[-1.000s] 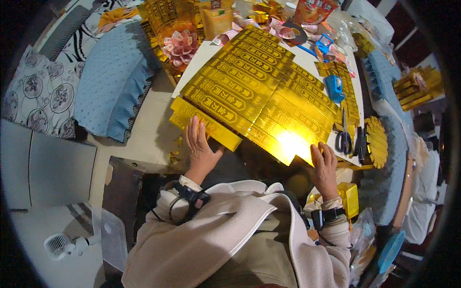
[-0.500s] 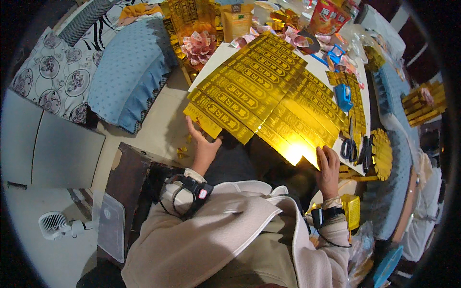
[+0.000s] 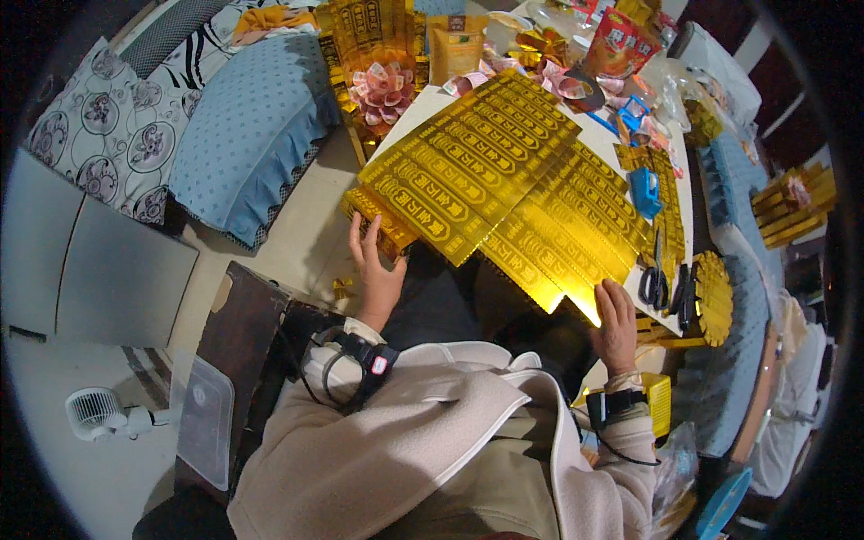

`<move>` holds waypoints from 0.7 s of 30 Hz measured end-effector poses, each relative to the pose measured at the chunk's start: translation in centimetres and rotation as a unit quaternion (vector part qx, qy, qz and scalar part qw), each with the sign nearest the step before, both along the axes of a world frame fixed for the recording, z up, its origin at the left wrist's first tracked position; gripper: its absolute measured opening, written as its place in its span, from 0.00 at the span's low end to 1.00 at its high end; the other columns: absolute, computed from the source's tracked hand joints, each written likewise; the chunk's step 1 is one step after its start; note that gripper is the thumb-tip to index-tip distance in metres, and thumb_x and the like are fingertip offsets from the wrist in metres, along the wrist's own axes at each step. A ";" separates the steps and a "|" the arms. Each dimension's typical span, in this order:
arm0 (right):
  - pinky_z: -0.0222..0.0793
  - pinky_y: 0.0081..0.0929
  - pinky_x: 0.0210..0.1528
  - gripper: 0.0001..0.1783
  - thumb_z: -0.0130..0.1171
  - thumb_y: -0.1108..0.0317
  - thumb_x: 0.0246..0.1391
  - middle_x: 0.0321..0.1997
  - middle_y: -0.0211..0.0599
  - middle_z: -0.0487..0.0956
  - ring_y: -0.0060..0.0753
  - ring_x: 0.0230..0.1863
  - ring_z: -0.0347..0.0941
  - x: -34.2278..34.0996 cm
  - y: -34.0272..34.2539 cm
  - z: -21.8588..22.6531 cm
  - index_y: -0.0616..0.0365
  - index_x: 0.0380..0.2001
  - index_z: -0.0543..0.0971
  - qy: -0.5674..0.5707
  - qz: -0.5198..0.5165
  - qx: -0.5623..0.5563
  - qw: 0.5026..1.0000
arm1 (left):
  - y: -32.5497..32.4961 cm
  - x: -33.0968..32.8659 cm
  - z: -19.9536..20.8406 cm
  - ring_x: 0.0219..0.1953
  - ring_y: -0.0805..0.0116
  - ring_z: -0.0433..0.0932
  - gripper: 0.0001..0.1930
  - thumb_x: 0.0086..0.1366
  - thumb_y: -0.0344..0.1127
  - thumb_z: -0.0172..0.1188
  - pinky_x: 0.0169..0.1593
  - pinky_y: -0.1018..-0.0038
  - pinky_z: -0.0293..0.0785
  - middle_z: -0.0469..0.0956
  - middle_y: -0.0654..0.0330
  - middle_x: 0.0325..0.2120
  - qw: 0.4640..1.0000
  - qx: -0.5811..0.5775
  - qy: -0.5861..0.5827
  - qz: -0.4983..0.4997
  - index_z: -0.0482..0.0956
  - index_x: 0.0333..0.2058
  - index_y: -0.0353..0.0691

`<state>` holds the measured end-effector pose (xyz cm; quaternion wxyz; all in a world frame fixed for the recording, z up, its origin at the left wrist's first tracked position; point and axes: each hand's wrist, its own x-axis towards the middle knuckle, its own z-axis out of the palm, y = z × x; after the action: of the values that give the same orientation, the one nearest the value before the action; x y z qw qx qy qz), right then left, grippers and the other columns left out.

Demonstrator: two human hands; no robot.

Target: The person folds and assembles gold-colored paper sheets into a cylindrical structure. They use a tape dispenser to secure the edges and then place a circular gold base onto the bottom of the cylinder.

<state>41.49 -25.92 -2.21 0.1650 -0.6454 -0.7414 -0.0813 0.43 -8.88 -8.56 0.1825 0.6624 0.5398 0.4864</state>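
Note:
A large gold foil paper sheet, made of overlapping printed panels, spreads over the white table and past its near edge. At its left corner a strip bends downward, and my left hand grips it, fingers on the foil and thumb at the lower edge. My right hand holds the sheet's near right corner, fingertips on top; its thumb is hidden. Bright light glares off the foil beside that hand. Black-handled scissors lie to the right, below a blue tape dispenser.
A pink folded-paper flower stands at the table's far left, near a brown pouch. A red snack bag and plastic wrap crowd the far end. A round gold paper piece sits at right. A dark wooden box is left of me.
The strip at the sheet's left corner now bends down more steeply, with my left fingers curled further over it. My right hand stays at its corner. The whole view has shifted slightly.

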 end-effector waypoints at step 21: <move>0.67 0.49 0.68 0.44 0.64 0.78 0.33 0.67 0.39 0.76 0.51 0.68 0.70 0.7 0.0 3.2 0.53 0.63 0.76 -0.014 0.064 0.101 0.993 | 3.0 -1.1 1.2 0.70 0.49 0.61 0.42 0.43 0.23 0.77 0.74 0.54 0.56 0.70 0.61 0.66 0.975 0.153 0.158 0.017 0.75 0.61 0.48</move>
<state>42.19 -25.88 0.95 0.2238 -0.5750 -0.7716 -0.1543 -0.67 -5.84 -7.38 -0.0170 0.7418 0.4921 0.4553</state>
